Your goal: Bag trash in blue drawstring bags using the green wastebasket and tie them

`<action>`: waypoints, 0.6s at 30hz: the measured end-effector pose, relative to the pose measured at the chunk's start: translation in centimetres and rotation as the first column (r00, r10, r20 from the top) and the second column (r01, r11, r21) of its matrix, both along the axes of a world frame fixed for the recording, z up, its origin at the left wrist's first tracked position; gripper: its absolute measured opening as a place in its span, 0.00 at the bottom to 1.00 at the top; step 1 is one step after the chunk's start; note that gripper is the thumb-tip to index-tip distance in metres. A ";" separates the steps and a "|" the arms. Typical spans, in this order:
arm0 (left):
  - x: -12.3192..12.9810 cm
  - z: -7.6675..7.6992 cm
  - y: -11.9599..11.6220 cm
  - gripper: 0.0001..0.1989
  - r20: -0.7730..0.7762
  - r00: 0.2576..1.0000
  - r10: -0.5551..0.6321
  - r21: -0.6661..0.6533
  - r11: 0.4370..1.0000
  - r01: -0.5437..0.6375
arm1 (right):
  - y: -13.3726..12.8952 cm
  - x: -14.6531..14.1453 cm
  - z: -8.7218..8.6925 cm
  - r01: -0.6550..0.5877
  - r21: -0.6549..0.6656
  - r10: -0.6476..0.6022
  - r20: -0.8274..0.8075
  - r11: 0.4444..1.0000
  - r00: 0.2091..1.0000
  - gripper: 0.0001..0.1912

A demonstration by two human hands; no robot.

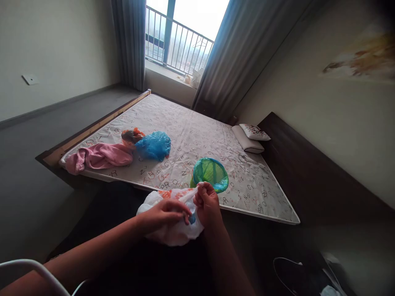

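Before the near edge of the mattress [185, 119]: a white plastic bag [174, 236] with red print is bunching up between the two hands; whether anything is supporting it from below, I cannot tell.
Right hand: the right hand [207, 201] is pinching the gathered top of the bag, fingers curling tightly.
Left hand: the left hand [171, 213] is lying across the bag's front with its fingers bending; whether it is gripping the plastic, I cannot tell.
Middle of the near edge: a green basket [212, 170] is standing just beyond the right hand, which is partly hiding it; a thin plastic liner is covering its inside.
Near left corner: a pink cloth [98, 157] is lying crumpled.
Toward the left edge: a blue bag [156, 146] is resting against an orange bag [131, 136], both just beside the cloth.
Right edge: a patterned pillow [254, 132] is leaning on a plain pillow [247, 140] near the headboard [293, 152].
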State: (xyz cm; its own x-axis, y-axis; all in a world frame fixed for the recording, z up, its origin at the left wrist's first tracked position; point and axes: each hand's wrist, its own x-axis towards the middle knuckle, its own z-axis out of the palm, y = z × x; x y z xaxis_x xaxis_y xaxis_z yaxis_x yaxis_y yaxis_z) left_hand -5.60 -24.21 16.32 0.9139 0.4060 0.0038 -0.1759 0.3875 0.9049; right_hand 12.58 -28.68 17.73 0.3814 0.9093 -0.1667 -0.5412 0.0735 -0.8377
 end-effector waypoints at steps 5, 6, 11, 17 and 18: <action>0.6 -0.4 -1.8 0.15 0.122 0.964 0.236 -0.398 0.901 -0.170 | 0.7 -0.2 -1.1 -0.078 0.000 0.078 -0.022 0.997 0.997 0.23; 0.7 -0.4 -1.9 0.15 0.101 0.976 0.191 -0.431 0.893 -0.131 | 0.9 -0.1 -1.3 -0.077 -0.015 0.077 -0.013 0.997 0.997 0.23; 0.9 -0.4 -1.1 0.23 -0.129 0.965 0.229 -0.459 0.849 -0.263 | 0.7 2.7 -1.1 -0.068 -0.164 0.129 0.399 0.984 0.908 0.23; 0.4 -2.3 1.2 0.35 -0.225 0.881 0.417 -0.297 0.831 -0.470 | -1.3 8.2 3.2 0.226 -0.093 -0.035 0.864 0.970 0.503 0.28; 0.4 -2.6 1.2 0.36 -0.229 0.883 0.411 -0.268 0.845 -0.463 | -1.5 8.4 3.7 0.261 -0.048 -0.078 0.889 0.964 0.452 0.26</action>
State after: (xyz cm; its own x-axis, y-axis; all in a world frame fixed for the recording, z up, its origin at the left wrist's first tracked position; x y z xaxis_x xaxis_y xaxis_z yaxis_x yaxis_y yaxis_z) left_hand -5.24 -22.97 13.69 0.6190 0.7196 -0.3146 -0.2588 0.5651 0.7834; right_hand 21.02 -30.23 21.41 0.5520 0.8045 0.2191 0.4894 -0.0999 -0.8663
